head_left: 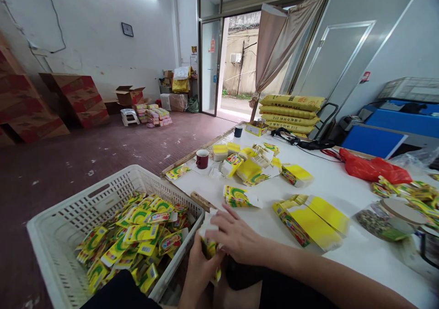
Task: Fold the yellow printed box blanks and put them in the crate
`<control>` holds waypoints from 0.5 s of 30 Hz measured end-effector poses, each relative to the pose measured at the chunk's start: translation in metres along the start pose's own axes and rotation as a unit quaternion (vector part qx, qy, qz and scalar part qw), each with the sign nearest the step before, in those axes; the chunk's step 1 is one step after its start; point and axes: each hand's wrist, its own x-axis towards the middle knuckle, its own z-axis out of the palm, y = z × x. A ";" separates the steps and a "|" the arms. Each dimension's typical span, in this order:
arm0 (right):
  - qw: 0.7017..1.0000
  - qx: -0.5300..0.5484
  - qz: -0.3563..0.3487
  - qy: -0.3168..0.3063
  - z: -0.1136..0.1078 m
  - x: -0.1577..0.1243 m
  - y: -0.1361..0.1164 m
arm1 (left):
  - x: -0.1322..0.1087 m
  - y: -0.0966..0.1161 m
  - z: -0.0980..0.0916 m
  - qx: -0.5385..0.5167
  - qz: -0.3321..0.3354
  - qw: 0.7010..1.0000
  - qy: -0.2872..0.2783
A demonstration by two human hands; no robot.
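Observation:
My left hand is closed around a small yellow carton, held upright at the table's near edge, beside the crate. Over its white upper end lies my right hand, its fingers stretched and slightly apart, touching the carton; the fingers partly cover it. Many similar yellow cartons with green and red print fill a white plastic crate at my left. On the white table, a few flat printed cartons lie just beyond my right hand. To the right is a bigger stack of yellow cartons.
Beyond are a maroon mug, a dark cup and more carton stacks. A red plastic bag and a round-lidded container are at right. Yellow sacks stand behind the table; cardboard boxes line the left wall.

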 end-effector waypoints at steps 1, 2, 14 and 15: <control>0.996 0.045 0.069 0.038 0.000 0.001 0.001 | 0.000 0.000 0.000 0.013 -0.001 1.000 0.025; 0.982 0.099 0.141 0.074 0.001 0.002 0.003 | 0.000 -0.001 0.000 0.028 0.002 0.998 0.054; 0.836 0.501 0.223 0.000 0.044 0.014 0.000 | -0.016 -0.007 0.019 0.097 0.062 0.988 0.105; 0.841 0.493 0.222 -0.004 0.041 0.014 0.001 | -0.015 -0.005 0.018 0.096 0.061 0.989 0.096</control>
